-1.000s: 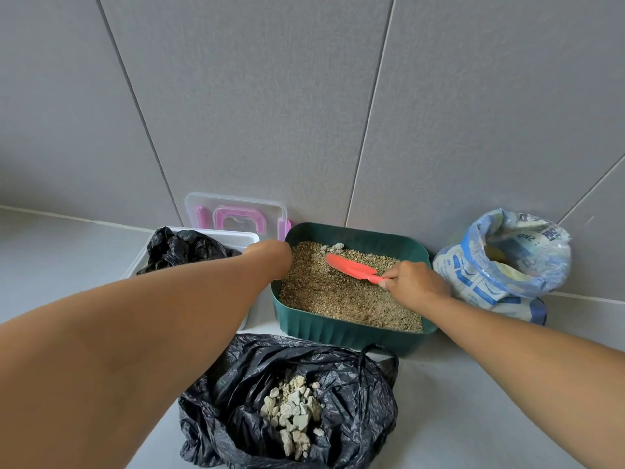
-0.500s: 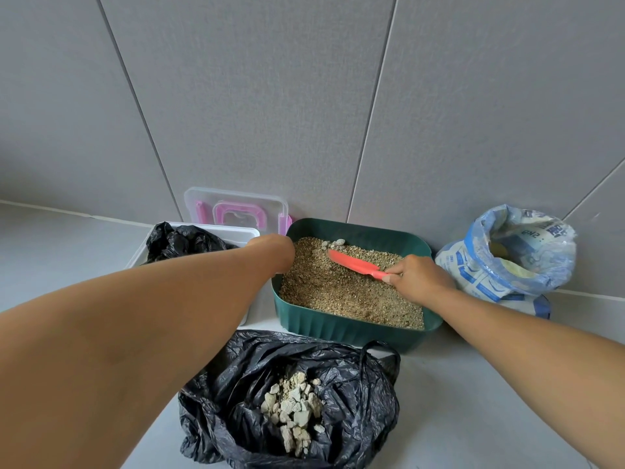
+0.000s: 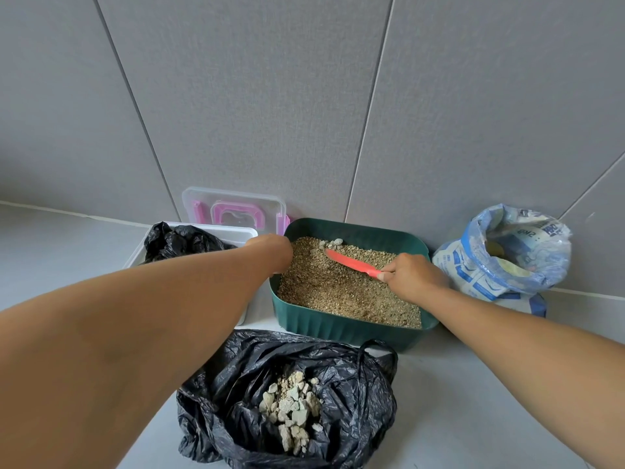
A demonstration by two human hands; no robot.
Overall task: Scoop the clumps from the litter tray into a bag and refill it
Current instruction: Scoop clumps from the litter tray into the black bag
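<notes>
A dark green litter tray [image 3: 341, 328] filled with tan litter stands against the grey wall. A few pale clumps [image 3: 332, 243] lie at its far edge. My right hand [image 3: 411, 277] grips the handle of a red scoop [image 3: 350, 262], whose blade tip lies in the litter just below those clumps. My left hand [image 3: 270, 252] holds the tray's left rim, its fingers hidden. In front of the tray an open black bag [image 3: 341, 370] holds a heap of pale clumps [image 3: 292, 409]. A blue-and-white litter sack [image 3: 473, 269] stands open to the right.
A white tub [image 3: 233, 231] with a black bag [image 3: 179, 242] inside sits left of the tray. Its clear lid with pink clasps [image 3: 236, 211] leans on the wall behind. The floor is pale grey tile.
The scoop has slid slightly toward the far edge of the tray, nearer the pale clumps. My left hand stays on the rim.
</notes>
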